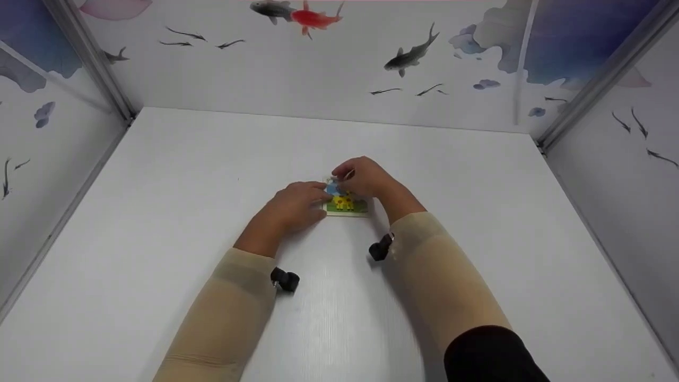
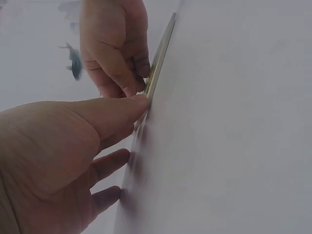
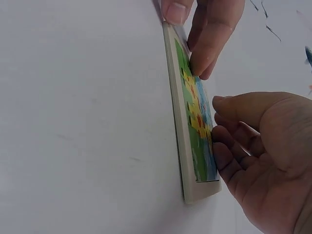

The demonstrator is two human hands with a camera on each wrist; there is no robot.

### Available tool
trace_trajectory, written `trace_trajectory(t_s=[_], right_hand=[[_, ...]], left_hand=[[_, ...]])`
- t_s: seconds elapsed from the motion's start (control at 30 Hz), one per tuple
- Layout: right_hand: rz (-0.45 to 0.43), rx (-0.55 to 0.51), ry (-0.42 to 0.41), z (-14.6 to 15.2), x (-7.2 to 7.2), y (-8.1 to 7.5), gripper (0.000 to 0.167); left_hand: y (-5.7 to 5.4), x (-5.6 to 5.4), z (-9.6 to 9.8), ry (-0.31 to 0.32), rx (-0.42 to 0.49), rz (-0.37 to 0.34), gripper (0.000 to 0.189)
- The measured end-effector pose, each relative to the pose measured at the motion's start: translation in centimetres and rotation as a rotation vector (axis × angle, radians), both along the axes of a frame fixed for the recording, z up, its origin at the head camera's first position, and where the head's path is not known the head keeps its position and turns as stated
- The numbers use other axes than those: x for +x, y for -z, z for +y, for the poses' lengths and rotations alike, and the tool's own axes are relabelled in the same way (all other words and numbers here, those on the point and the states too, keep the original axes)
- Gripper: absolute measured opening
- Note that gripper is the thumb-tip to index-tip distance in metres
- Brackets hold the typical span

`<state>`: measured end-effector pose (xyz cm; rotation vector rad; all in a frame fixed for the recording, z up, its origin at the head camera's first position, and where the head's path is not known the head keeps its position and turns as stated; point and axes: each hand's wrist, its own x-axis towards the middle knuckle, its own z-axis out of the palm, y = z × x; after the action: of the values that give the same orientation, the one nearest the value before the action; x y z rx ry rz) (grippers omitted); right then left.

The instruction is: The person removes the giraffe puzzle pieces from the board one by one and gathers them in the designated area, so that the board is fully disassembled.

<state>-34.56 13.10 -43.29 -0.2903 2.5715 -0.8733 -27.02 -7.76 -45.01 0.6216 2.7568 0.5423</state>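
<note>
A small flat picture puzzle (image 1: 347, 214) with a pale frame lies on the white table, showing yellow giraffes on green under blue. At its left side, my left hand (image 1: 298, 206) holds the frame; the thumb (image 3: 174, 13) is at the near corner, a finger reaches onto the picture, and other fingertips touch the table in the left wrist view. My right hand (image 1: 366, 178) is bent over the far right part, fingertips (image 3: 222, 132) right at the picture surface. I cannot tell whether a piece is between its thumb and fingers. The hands cover part of the picture.
The white table (image 1: 185, 159) is bordered at the back and sides by upright white panels (image 1: 329, 74) printed with fish. Metal posts (image 1: 578, 79) stand at the back corners. A small black camera (image 1: 285, 279) is strapped to each wrist over beige sleeves (image 1: 212, 313).
</note>
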Motion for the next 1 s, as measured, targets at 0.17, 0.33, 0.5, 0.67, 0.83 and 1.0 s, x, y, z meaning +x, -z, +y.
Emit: trace_trajectory(t_s=[0.17,0.33,0.5,0.67,0.83,1.0], right_hand=[[0.004,0.050,-0.036,-0.3,-0.1,0.2,0.034],[-0.011,0.080,-0.047,-0.6,-0.1,-0.1,0.031],[-0.043,0.099,-0.036,-1.0,-0.1,-0.5,0.029],[-0.049,0.128,-0.057,-1.1,-0.2,-0.5,0.030],[-0.030,0.136,-0.105,-1.2,-0.4,-0.3,0.031],[-0.033,0.087,-0.076,-1.1,-0.4,-0.1,0.031]], left_hand=[[0.1,0.0,0.1,-0.024,0.010,0.006,0.044],[0.3,-0.1,0.2,-0.044,0.010,-0.009,0.043],[0.3,-0.1,0.0,-0.058,0.011,-0.023,0.043],[0.3,-0.1,0.1,-0.051,0.015,-0.016,0.042],[0.1,-0.1,0.1,-0.037,0.019,-0.017,0.042],[0.0,-0.2,0.1,-0.017,0.012,-0.005,0.041]])
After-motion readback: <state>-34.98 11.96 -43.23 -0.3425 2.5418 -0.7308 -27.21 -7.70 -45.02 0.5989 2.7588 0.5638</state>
